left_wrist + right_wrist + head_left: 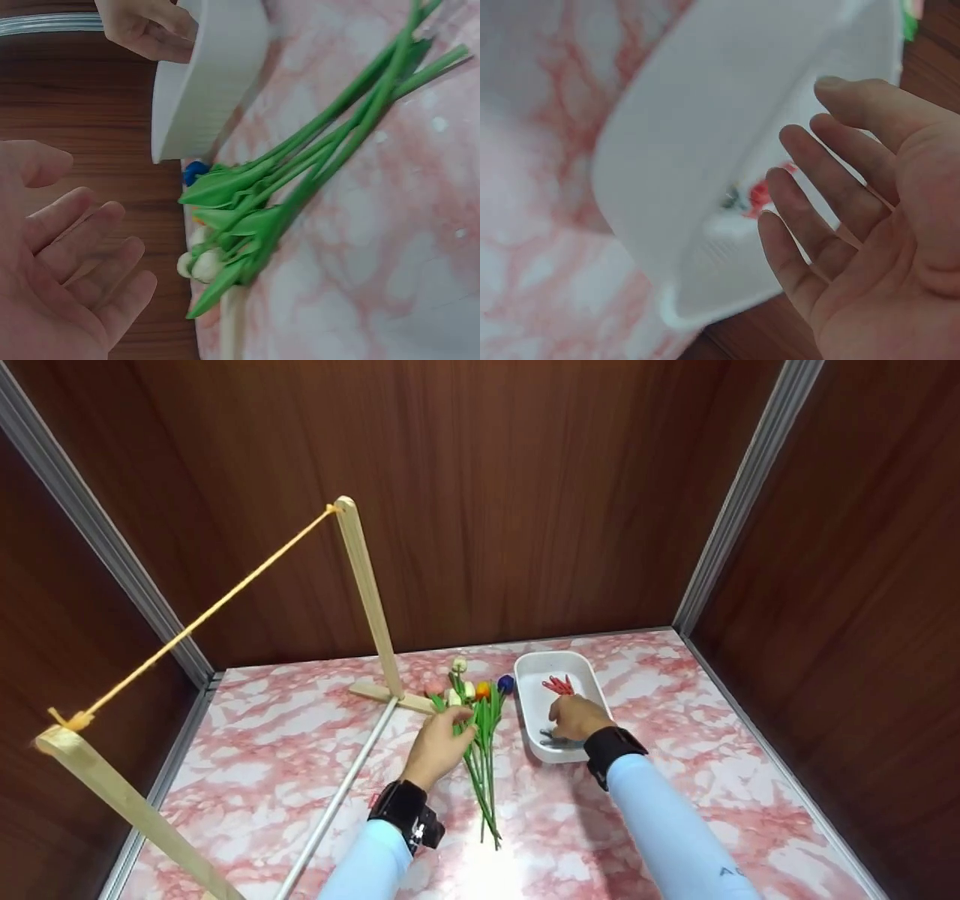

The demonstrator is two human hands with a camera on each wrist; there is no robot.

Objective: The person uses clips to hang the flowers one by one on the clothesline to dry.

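My left hand (pixel 441 744) hovers over the bunch of artificial tulips (pixel 486 735), its fingers loosely bent with nothing between them in the left wrist view. The tulips have green stems, and their heads are white, orange, pink and a blue one (pixel 196 172). At the right, my right hand (pixel 579 718) reaches over the white plastic basin (pixel 531 712). In the right wrist view its fingers are spread and hold nothing. Inside the basin lie slim red pieces that look like clothespins (pixel 557 684) and dark grey pieces (pixel 553 739) partly under the hand.
To the left stands a wooden frame with a far post (pixel 367 592), a near post (pixel 142 810) and a yellow cord (pixel 217 606) tied between their tops. A white rod (pixel 337 799) joins the posts low down. Brown panels (pixel 510 495) enclose the pink marbled table (pixel 285 742).
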